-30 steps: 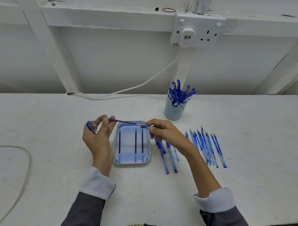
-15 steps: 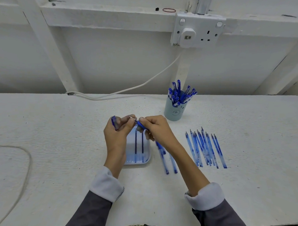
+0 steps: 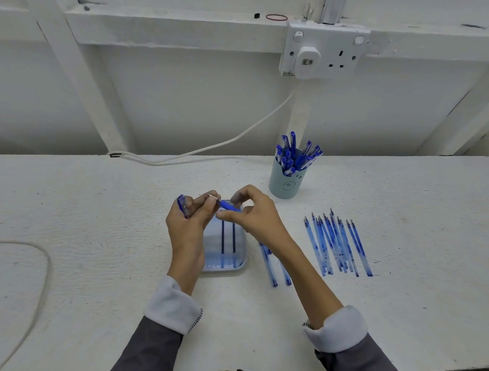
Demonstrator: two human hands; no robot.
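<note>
Left hand (image 3: pixel 192 219) pinching pen (image 3: pixel 228 204) by its metal tip above tray (image 3: pixel 235 265), right hand (image 3: pixel 260 218) curled round its rubber sleeve. Light, thin, slippery; best held at that sleeve.

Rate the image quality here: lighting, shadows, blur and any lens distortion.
Head view: light is soft and even, no glare; faint shadows lie beneath the left hand and right hand. Head view: the right fingertips by the pen smear slightly; the cup is sharp. Head view: the wide lens bows the table at its far edge.
</note>
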